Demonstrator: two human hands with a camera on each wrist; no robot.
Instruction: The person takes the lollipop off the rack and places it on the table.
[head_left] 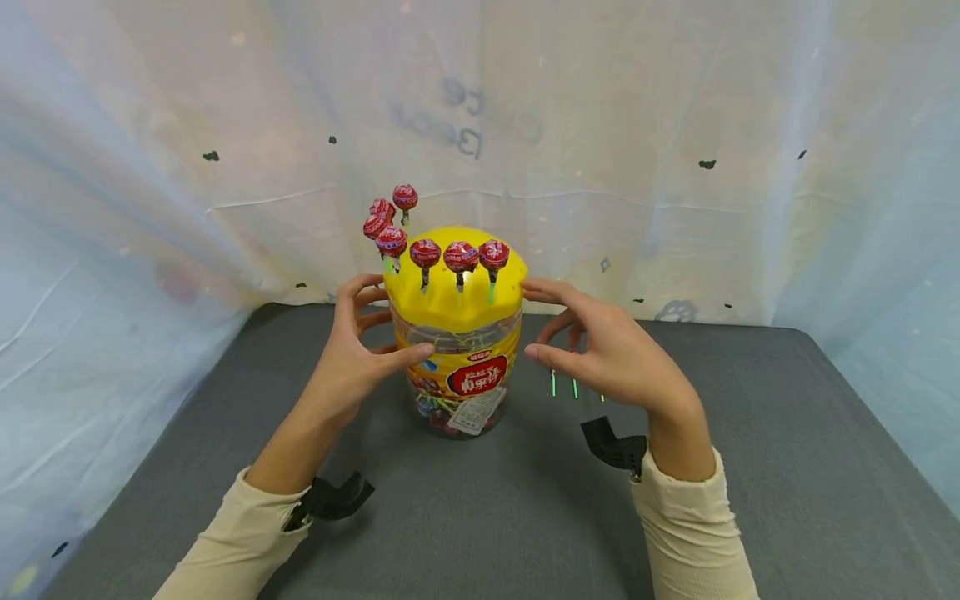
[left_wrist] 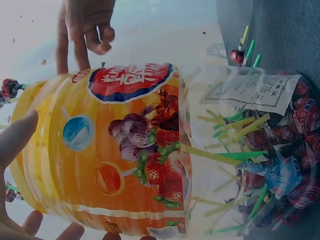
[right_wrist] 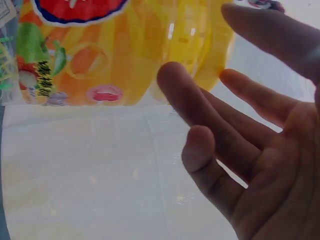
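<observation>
A clear plastic candy jar [head_left: 459,404] with a fruit-printed wrapper stands upright on the table. Several red-wrapped lollipops [head_left: 461,256] stand stick-down along the left and front edges of its yellow lid [head_left: 450,312]. My left hand [head_left: 347,358] holds the jar's left side, thumb in front and fingers reaching round. At the lid's right edge are the fingertips of my right hand [head_left: 617,354], its thumb apart from the jar and its other fingers loosely bent. Through the clear lower wall, more lollipops [left_wrist: 305,145] show inside, with green and yellow sticks.
Behind my right hand, a few lollipops with green and yellow sticks [head_left: 575,387] lie on the grey table [head_left: 465,517]. A pale sheet [head_left: 600,108] hangs behind and along the sides. Each wrist carries a black strap mount [head_left: 613,446].
</observation>
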